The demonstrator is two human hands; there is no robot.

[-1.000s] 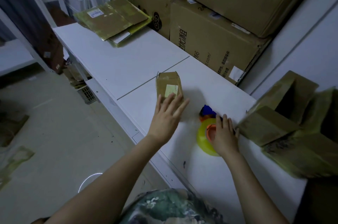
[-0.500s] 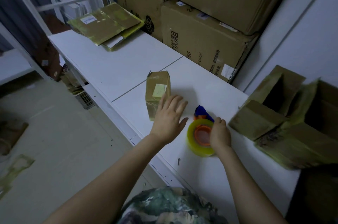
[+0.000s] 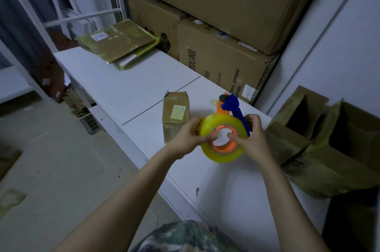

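Now the tape [image 3: 223, 156] is off the table [image 3: 131, 87] and up in both hands. A second ago it lay flat by the right hand [image 3: 254, 140], while the left hand [image 3: 188, 138] rested with straight fingers on the box [image 3: 175, 111]. The left hand has let go of the box and come across to the roll. Its thumb hooks into the orange core and its fingers curl round the far side. The right hand grips the other side the same way, thumb in the core and fingers wrapped behind, close to the blue handle of the dispenser.

The roll stands on edge in the air, just in front of the box and a little to its right, with the cutter end pointing away from the person. The box lies alone on the table, touched by neither hand, its pale label facing up.

This looks like the switch from placing the box to taping it. The likely next need is to find the free end of the tape. With no hand on it, the box may slide at the first pull.
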